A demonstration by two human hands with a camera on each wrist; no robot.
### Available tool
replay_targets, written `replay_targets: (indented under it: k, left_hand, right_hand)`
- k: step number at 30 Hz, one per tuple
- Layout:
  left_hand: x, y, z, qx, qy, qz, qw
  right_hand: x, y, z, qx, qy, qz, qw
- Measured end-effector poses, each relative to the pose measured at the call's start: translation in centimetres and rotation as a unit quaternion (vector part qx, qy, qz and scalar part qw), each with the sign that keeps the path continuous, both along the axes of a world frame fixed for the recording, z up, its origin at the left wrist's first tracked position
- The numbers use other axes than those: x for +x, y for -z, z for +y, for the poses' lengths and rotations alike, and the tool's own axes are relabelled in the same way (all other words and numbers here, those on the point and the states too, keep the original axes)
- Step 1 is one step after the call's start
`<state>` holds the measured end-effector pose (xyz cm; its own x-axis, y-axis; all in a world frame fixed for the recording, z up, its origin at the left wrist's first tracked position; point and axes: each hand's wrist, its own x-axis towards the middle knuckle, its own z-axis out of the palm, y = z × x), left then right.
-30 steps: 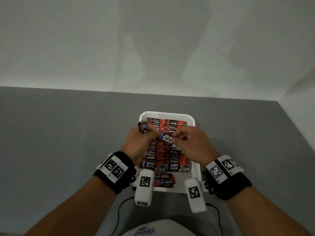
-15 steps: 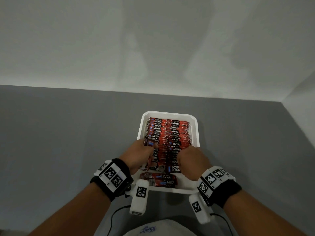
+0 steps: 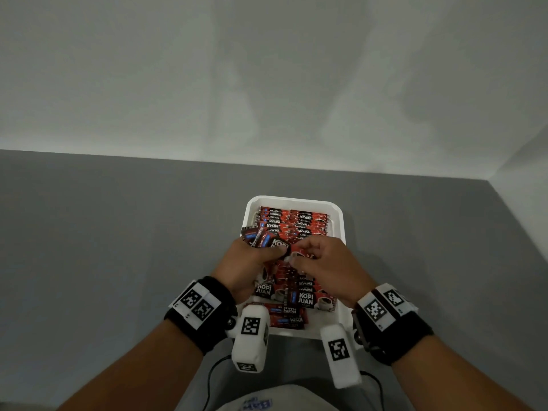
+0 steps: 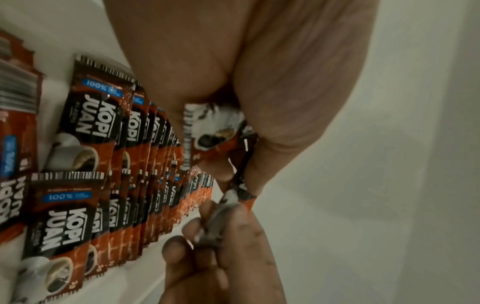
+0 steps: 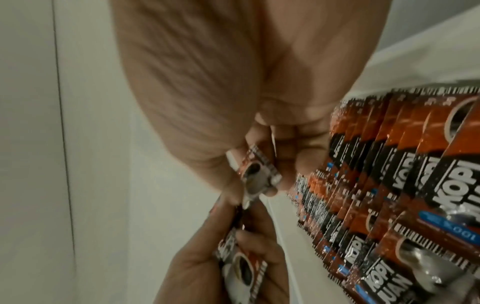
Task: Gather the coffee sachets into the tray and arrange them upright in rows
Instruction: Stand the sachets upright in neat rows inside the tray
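Note:
A white tray [image 3: 296,200] on the grey table holds red-and-black "Kopi Juan" coffee sachets [image 3: 292,223] standing upright in two rows [image 4: 145,164] [image 5: 389,164]. Above the middle of the tray my left hand [image 3: 261,256] grips a small bunch of sachets [image 3: 261,240] [image 4: 213,131] [image 5: 233,259]. My right hand [image 3: 308,256] pinches the end of one sachet [image 3: 299,253] [image 5: 257,172] from that bunch, so both hands meet. A few sachets lie flat [image 3: 286,315] at the tray's near end.
The grey table [image 3: 118,247] stretches left and right of the tray. A white wall [image 3: 267,84] rises behind it and another closes in at the right. A black cable [image 3: 213,375] runs by the near edge.
Half a second ago both hands were low at the tray's near end. They have since risen over the middle, the left holding a bunch of sachets, the right pinching one.

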<state>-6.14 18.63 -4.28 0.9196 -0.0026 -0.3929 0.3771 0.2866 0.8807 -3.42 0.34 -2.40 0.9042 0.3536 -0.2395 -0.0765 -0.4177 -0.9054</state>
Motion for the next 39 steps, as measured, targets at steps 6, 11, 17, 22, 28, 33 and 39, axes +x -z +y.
replay_targets:
  k: [6, 11, 17, 22, 28, 33, 39]
  left_hand:
    - [-0.1, -0.4, 0.8, 0.047, -0.042, -0.004, 0.998]
    - [0.4, -0.5, 2.0, 0.076, -0.122, 0.018, 0.990]
    - [0.3, -0.8, 2.7, 0.080, -0.143, 0.049, 0.985]
    - [-0.1, -0.7, 2.2, 0.104, -0.127, 0.022, 0.986]
    - [-0.7, -0.8, 2.2, 0.124, -0.081, 0.006, 0.989]
    - [-0.4, -0.7, 1.5, 0.107, -0.042, -0.009, 0.993]
    - [-0.5, 0.0, 0.2, 0.175, 0.036, -0.009, 0.984]
  right_hand:
    - [0.7, -0.1, -0.1, -0.047, -0.015, -0.030, 0.998]
    - [1.6, 0.9, 0.1, -0.154, -0.050, -0.058, 0.985]
    - [1.0, 3.8, 2.2, -0.250, -0.175, -0.043, 0.952]
    - [1.1, 4.6, 4.0, -0.282, -0.210, -0.054, 0.935]
    - [1.1, 4.3, 3.9, -0.291, -0.210, -0.081, 0.930]
    - [1.4, 1.3, 2.0, -0.092, -0.053, -0.001, 0.994]
    - [0.8, 0.9, -0.4, -0.123, -0.026, -0.069, 0.990]
